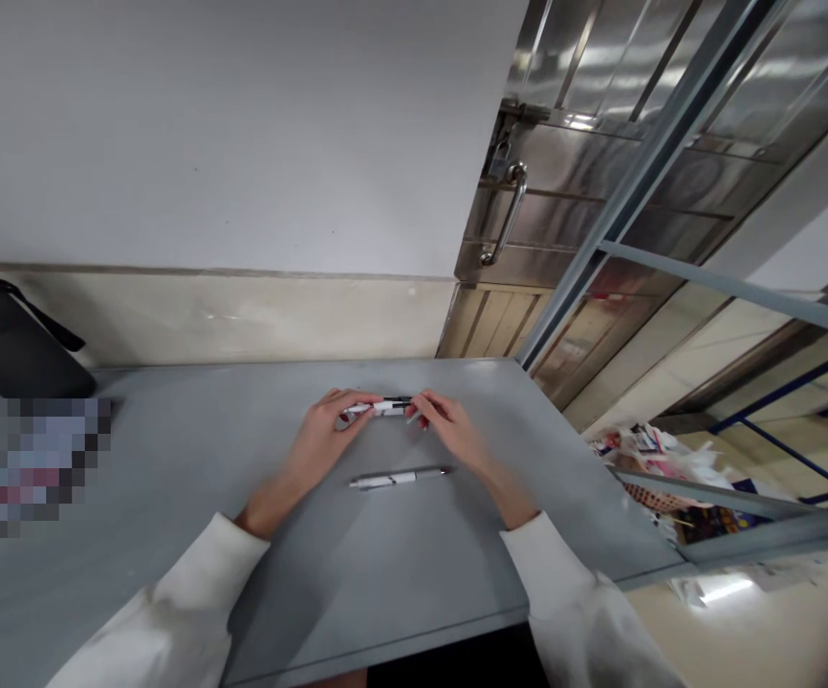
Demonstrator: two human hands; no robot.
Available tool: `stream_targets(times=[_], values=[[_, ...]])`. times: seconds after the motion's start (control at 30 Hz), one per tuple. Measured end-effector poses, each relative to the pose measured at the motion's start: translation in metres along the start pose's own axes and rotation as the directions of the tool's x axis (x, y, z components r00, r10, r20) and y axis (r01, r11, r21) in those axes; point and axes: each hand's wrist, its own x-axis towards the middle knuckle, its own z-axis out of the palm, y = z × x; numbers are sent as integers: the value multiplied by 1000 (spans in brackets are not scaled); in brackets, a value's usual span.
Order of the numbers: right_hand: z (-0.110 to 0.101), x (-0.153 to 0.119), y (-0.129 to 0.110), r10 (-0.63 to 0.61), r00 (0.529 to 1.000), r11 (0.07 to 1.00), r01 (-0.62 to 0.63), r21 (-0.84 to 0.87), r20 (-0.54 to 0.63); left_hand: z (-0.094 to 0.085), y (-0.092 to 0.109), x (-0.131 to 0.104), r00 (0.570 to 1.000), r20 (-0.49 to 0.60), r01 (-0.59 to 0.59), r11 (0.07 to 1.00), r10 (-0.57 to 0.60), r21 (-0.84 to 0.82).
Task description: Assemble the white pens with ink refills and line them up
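Both of my hands meet over the grey tabletop [263, 411], at a small bunch of white and black pens [389, 405]. My left hand [328, 425] is closed, thumb and fingers pinching the left part of the bunch. Around its right end, the fingers of my right hand [446, 425] are closed too. How many pens lie between the hands I cannot tell, since fingers cover both ends. Nearer to me, a single white pen [400, 479] with a dark grip rests on the table, touched by neither hand.
A black case [19, 334] with a strap stands at the far left, beside a blurred-out item [27, 463]. A pale wall borders the table's back. On the right rise a grey metal frame [600, 244] and a metal door with a handle [506, 215]; bagged goods [662, 459] lie beyond.
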Motion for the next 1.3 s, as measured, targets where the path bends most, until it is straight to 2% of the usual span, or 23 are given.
stream_targets(times=[0.1, 0.2, 0.27, 0.43, 0.7, 1.17, 1.3], values=[[-2, 3, 1, 47, 996, 992, -37, 123, -75, -1, 1, -1, 1000, -9, 18, 1000, -18, 10], [-6, 5, 2, 34, 988, 976, 0, 217, -153, -2, -2, -1, 999, -31, 41, 999, -41, 12], [-9, 5, 1, 30, 976, 969, 24, 246, -214, -2, -3, -1, 997, -48, 59, 998, -59, 14], [-12, 3, -1, 94, 945, 966, -11, 258, -314, -2, -5, -1, 994, -68, 88, 996, -87, 21], [-9, 2, -7, 94, 951, 972, -23, 234, -296, -2, -3, -2, 994, -46, 96, 995, -97, -13], [-9, 4, -4, 73, 965, 980, -22, 197, -253, -1, -2, -1, 996, -43, 83, 996, -84, -30], [-7, 3, -6, 59, 977, 988, -28, 150, -205, 0, 1, -1, 996, -31, 85, 996, -86, -26]])
